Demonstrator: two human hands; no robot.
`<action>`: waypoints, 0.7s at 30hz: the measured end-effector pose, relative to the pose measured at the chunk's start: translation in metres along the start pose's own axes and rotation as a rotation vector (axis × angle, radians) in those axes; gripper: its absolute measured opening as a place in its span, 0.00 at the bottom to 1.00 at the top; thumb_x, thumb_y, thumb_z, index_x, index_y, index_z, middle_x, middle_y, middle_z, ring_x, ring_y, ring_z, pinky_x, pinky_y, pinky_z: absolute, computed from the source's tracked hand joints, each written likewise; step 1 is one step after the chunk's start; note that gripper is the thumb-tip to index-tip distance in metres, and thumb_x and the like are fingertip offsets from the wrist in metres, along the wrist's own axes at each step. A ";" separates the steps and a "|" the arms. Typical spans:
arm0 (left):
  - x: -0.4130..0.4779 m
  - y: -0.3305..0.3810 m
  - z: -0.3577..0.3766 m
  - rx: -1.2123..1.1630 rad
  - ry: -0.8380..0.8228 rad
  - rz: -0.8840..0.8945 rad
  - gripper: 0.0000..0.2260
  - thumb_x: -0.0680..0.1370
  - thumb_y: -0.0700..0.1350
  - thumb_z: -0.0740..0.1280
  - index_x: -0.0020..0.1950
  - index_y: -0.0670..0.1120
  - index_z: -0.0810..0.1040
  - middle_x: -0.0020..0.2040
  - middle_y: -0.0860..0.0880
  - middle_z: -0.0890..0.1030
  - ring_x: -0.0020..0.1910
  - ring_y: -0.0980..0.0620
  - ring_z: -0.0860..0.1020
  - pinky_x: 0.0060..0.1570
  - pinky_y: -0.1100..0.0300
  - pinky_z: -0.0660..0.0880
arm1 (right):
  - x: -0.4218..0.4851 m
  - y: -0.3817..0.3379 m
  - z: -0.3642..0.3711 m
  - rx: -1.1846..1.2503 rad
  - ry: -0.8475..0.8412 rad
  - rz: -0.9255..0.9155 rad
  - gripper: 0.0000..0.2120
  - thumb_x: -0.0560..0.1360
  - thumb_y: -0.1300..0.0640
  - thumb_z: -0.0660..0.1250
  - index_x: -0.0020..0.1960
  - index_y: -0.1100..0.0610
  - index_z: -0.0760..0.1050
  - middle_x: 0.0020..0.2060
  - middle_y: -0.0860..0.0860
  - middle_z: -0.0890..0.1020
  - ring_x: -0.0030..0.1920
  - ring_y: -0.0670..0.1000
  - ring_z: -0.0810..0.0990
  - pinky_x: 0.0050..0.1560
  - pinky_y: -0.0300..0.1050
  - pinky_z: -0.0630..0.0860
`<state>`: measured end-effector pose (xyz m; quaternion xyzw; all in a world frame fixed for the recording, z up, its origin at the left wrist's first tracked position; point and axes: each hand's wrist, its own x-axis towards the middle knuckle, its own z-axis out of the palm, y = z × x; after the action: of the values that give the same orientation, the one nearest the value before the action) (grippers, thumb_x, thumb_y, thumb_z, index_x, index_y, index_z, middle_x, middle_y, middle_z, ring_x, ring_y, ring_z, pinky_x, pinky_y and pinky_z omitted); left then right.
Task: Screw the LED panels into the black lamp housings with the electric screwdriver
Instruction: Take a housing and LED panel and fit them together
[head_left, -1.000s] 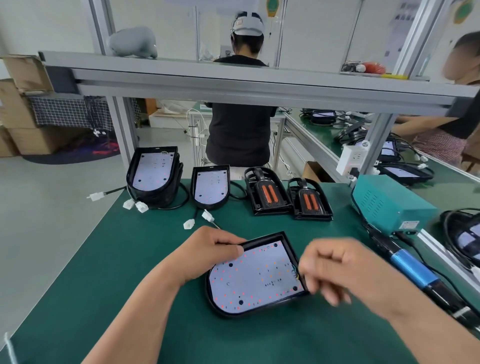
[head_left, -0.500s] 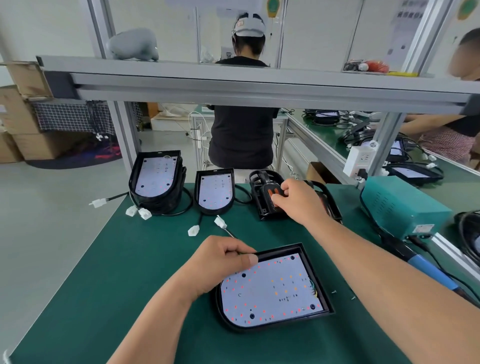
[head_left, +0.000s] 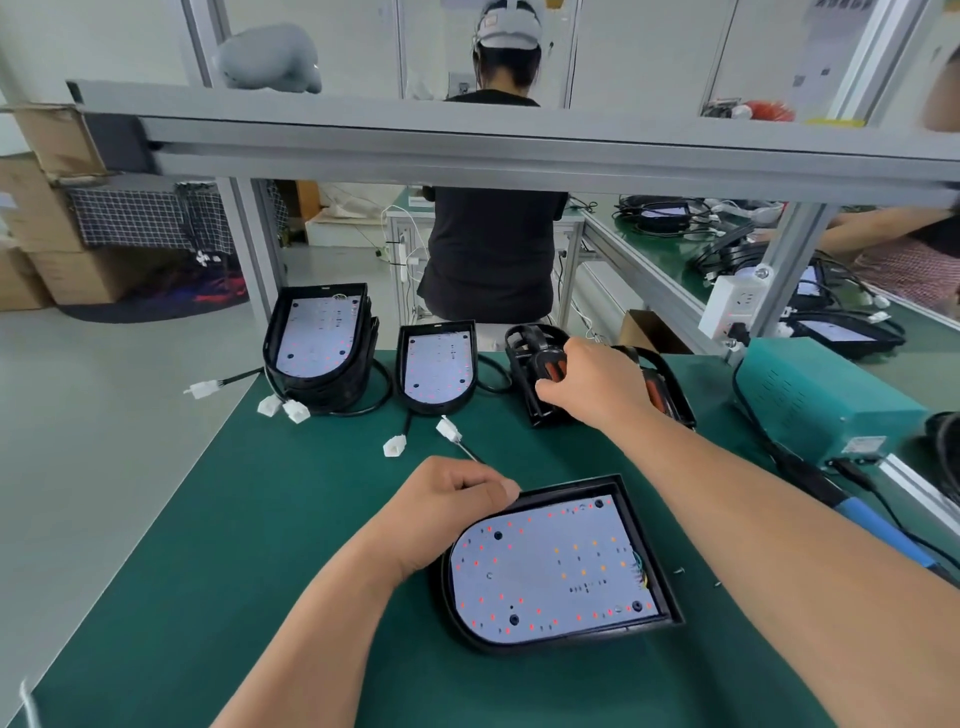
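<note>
Near the counter's (head_left: 260, 519) front edge lies a lamp housing (head_left: 644, 525) with its LED panel (head_left: 550, 571) seated inside. The left hand (head_left: 447, 512), fingers curled, grips its far left corner. The right hand (head_left: 592, 384) closes on a second black housing (head_left: 524, 343) at the far edge. The electric screwdriver (head_left: 878, 525) lies by the right edge, below a teal box (head_left: 815, 395) whose label (head_left: 862, 444) is too small to read.

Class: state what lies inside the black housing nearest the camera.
A white LED panel fills the housing, with coloured wires at its right edge. Whatever lies beneath the panel is covered; the left hand hides the housing's far-left corner.
</note>
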<state>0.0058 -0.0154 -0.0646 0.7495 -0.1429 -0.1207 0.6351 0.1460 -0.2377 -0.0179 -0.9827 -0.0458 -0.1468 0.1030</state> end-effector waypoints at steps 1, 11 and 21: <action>-0.001 0.001 0.000 -0.006 -0.008 0.000 0.29 0.74 0.60 0.73 0.53 0.31 0.80 0.47 0.42 0.79 0.48 0.46 0.75 0.56 0.47 0.73 | -0.001 -0.001 -0.004 0.041 -0.009 0.012 0.16 0.73 0.45 0.71 0.46 0.58 0.72 0.37 0.51 0.79 0.37 0.56 0.79 0.32 0.47 0.69; -0.005 0.008 0.001 0.011 0.010 -0.077 0.23 0.81 0.61 0.65 0.54 0.43 0.89 0.51 0.40 0.88 0.51 0.40 0.87 0.56 0.48 0.81 | -0.108 0.037 -0.063 0.652 0.012 -0.250 0.28 0.71 0.43 0.73 0.70 0.41 0.76 0.60 0.35 0.78 0.60 0.39 0.78 0.56 0.24 0.69; -0.004 0.010 0.002 0.073 0.133 -0.133 0.44 0.70 0.83 0.51 0.45 0.47 0.88 0.39 0.46 0.78 0.36 0.50 0.72 0.35 0.63 0.69 | -0.184 0.052 -0.064 0.322 -0.055 -0.703 0.28 0.74 0.54 0.77 0.73 0.54 0.78 0.72 0.42 0.76 0.72 0.50 0.72 0.74 0.47 0.67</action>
<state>0.0013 -0.0171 -0.0549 0.7862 -0.0549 -0.1073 0.6061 -0.0404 -0.3133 -0.0228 -0.8819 -0.4052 -0.1377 0.1980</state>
